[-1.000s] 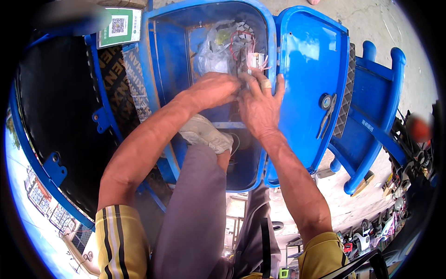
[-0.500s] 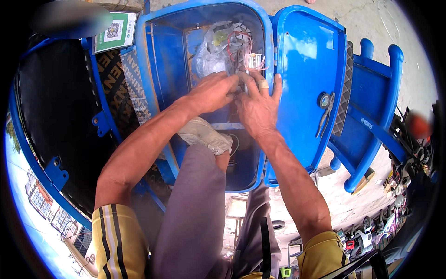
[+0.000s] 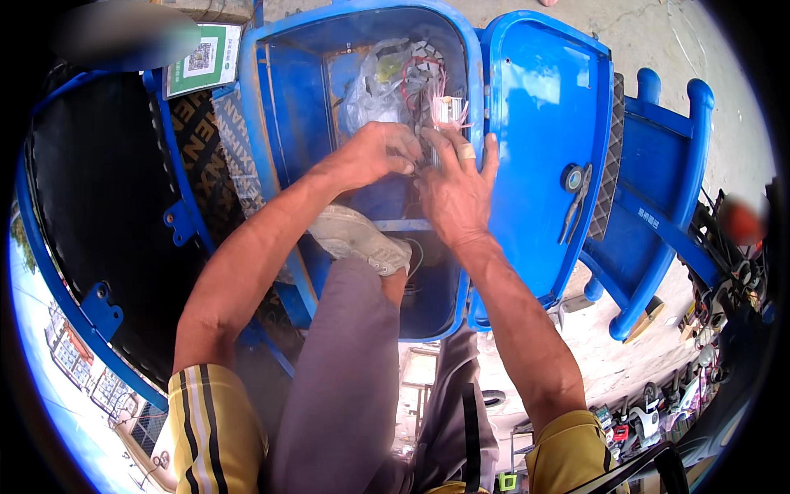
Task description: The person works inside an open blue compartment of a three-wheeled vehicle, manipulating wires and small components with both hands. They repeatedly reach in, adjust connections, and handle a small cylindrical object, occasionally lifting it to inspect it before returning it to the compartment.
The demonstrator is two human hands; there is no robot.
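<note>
Both hands work inside an open blue metal box [image 3: 280, 152]. My left hand [image 3: 380, 155] is closed, thumb and fingers bent together; what they pinch is too small to make out. Beside it my right hand [image 3: 455, 193], a bandage around one finger, reaches in with its thumb and index finger drawn toward the left hand. What they grip is hidden. Just beyond the right fingers lies a silvery ribbed block [image 3: 448, 109] with pale thin wires around it. Red wires [image 3: 409, 81] and grey connectors [image 3: 428, 51] lie farther in, next to a clear plastic bag [image 3: 366, 103].
My shoe [image 3: 358, 236] rests across the box, below the hands. The blue lid [image 3: 539, 123] lies open at the right, with pliers [image 3: 578, 206] and a tape roll [image 3: 572, 176] on it. A black padded panel [image 3: 107, 181] stands left; a blue frame [image 3: 658, 214] stands far right.
My left hand has shifted slightly left and its fingers have curled more, leaving a small gap from the right hand. The right hand stays almost in place.
</note>
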